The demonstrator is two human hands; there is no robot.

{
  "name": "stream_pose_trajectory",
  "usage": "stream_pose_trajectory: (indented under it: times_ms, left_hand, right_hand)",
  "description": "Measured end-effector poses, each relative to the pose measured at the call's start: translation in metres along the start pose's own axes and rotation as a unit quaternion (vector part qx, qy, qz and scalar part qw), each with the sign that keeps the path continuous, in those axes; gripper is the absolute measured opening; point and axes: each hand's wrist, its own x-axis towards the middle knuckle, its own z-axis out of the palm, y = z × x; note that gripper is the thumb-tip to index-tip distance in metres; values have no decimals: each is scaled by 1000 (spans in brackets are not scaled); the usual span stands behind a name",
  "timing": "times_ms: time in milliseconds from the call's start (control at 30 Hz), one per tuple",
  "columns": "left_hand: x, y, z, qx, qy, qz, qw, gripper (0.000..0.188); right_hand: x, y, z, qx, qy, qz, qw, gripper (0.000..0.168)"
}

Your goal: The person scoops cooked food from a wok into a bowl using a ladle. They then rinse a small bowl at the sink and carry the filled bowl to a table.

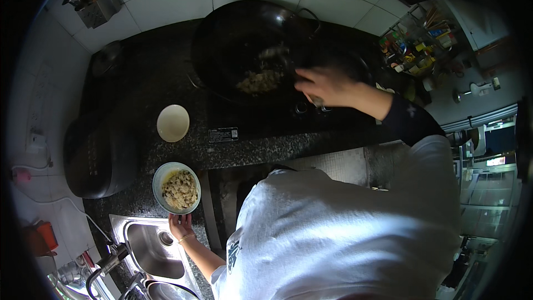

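A wide dark wok (233, 50) stands at the back of the counter with a small heap of pale, chopped food (260, 81) in it. Over the wok's right side is my right hand (325, 87), blurred, its fingers curled around what looks like a utensil's handle; a blurred metallic utensil end (274, 52) shows above the food. My left hand (180, 227) touches the near rim of a pale bowl (156, 187) filled with a rice-like mixture (180, 189). Behind that bowl sits a smaller cream bowl (173, 123) with nothing visible inside.
A black rounded appliance (100, 158) stands at the left. Nearer me is a stainless steel sink (156, 254) with a faucet (110, 260). Bottles and jars (412, 56) crowd a rack at the right. A metal utensil holder (98, 10) hangs on the tiled wall.
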Motion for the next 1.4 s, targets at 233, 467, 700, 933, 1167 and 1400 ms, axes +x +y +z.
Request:
stream_pose_trajectory:
  times_ms: [233,467,700,933,1167,1400]
  left_hand:
    - [-8,17,10,52,-27,-15,998,41]
    - [-9,17,8,109,-71,-20,991,34]
    - [-1,15,14,76,-50,-16,996,36]
    - [-6,18,19,50,-55,-13,997,41]
    - [-3,19,17,48,-78,-28,995,43]
    - [2,14,13,36,-92,-29,995,47]
  right_hand:
    - [15,2,30,-136,-101,28,985,20]
    - [20,-13,-24,219,37,295,929,22]
    - [66,162,-63,294,61,516,802,40]
    - [50,202,-41,467,11,564,681,33]
    - [26,168,40,667,72,543,505,27]
    - [36,101,80,735,250,516,361,19]
